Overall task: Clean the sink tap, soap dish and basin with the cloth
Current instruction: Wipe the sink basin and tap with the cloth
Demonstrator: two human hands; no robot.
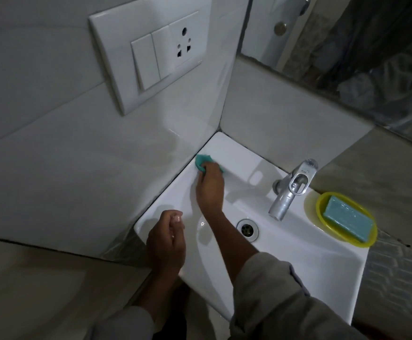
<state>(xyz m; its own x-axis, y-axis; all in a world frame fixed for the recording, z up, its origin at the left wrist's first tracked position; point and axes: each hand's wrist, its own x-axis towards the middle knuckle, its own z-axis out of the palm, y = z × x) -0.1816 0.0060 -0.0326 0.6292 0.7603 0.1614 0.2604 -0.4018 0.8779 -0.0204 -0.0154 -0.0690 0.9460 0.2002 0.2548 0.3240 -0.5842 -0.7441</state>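
The basin [285, 253] rim is being wiped with the cloth [203, 160] gripped in the right hand [209, 186]; the left hand [167, 238] is loosely curled, empty; tap [289, 190] and soap dish [322, 204] presumably come next

We see a white basin [322, 261] that looks like glazed ceramic, smooth and glossy, with bright highlights along its rim and bowl. At its far left corner a teal cloth [201, 161] looks soft and crumpled, matt in finish. The tap [292, 186] on the far edge is metal with a satin, brushed-looking sheen, and the drain ring [247, 228] in the bowl is shiny metal. At the right edge the yellow soap dish [322, 204] looks like smooth, slightly glossy plastic, and the blue-green soap bar [348, 220] in it is matt. The wall tiles [53, 155] are smooth and glossy, the switch plate [148, 57] smooth white plastic, the grey sleeves [273, 303] matt woven cloth
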